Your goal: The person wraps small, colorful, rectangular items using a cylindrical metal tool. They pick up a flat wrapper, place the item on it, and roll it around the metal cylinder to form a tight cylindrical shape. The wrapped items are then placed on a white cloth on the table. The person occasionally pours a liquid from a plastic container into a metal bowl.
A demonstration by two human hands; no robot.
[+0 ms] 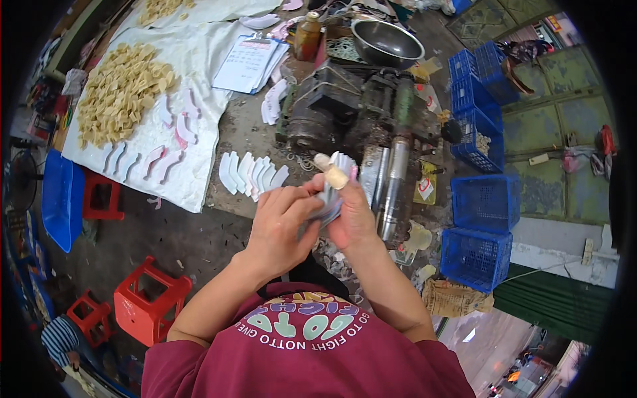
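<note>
Head view: the right hand (353,222) is curled around a bundle (329,201) of pale strips near mid-picture; the left hand (279,219), at the bundle's 8 o'clock, presses bent fingers against it. From the bundle, a row of curved strips (246,171) lies at 10 o'clock, the machine (332,99) at 12, blue crates (481,205) at 3.
</note>
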